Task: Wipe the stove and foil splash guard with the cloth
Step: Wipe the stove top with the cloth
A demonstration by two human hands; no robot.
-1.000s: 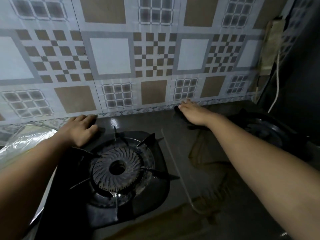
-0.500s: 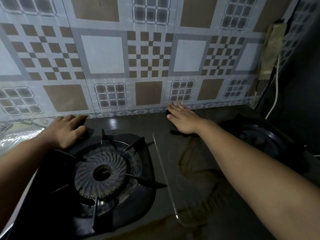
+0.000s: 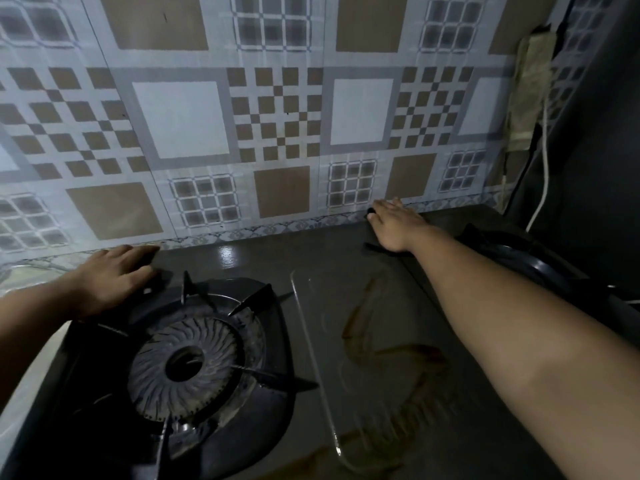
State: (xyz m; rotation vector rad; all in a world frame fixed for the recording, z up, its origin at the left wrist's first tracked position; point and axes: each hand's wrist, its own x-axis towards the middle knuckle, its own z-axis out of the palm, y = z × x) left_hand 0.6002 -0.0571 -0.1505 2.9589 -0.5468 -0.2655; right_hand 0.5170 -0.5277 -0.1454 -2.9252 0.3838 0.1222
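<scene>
my left hand (image 3: 110,275) flat on the stove (image 3: 329,271) back-left corner, fingers relaxed, holding nothing, just bracing. left burner (image 3: 187,365) and its grate look untouched, grime around the ring, my guess that's still to do. centre panel has brown smear streaks (image 3: 391,351), clearly not wiped clean. my right hand (image 3: 394,226) pressed palm-down, fingers straight, on the dark cloth (image 3: 372,245); only its edges show under the hand, at the back edge where stove meets the foil splash guard (image 3: 277,116). guard's patterned face: can't tell if wiped, lighting too dim. right burner (image 3: 519,261) mostly behind my arm. estimate: early-to-mid, back strip in progress, burners, centre and guard left
</scene>
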